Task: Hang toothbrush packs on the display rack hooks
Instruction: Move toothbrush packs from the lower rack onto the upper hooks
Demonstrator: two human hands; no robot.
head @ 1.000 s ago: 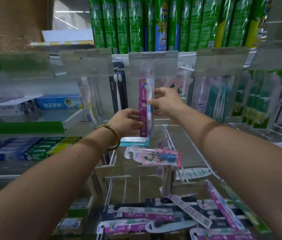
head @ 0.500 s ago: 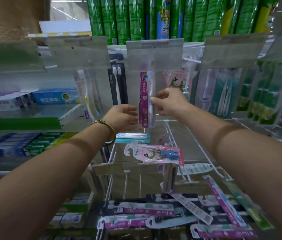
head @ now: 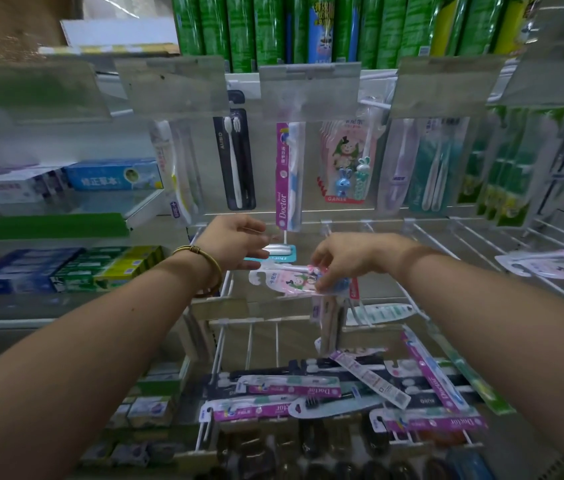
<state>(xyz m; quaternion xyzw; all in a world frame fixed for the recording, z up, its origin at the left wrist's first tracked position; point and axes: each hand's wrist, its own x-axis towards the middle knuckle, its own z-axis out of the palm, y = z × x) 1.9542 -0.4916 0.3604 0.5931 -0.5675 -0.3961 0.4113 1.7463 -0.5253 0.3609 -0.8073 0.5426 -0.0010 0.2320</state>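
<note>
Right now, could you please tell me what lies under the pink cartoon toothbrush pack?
The pink pack lies on the white wire shelf; a teal pack pokes out at its far edge. The grip of the right hand hides the rest beneath.

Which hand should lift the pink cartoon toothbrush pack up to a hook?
The right. The right hand curls its fingers onto the pink pack lying on the wire shelf, while the left hand hangs open beside it, holding nothing.
</note>
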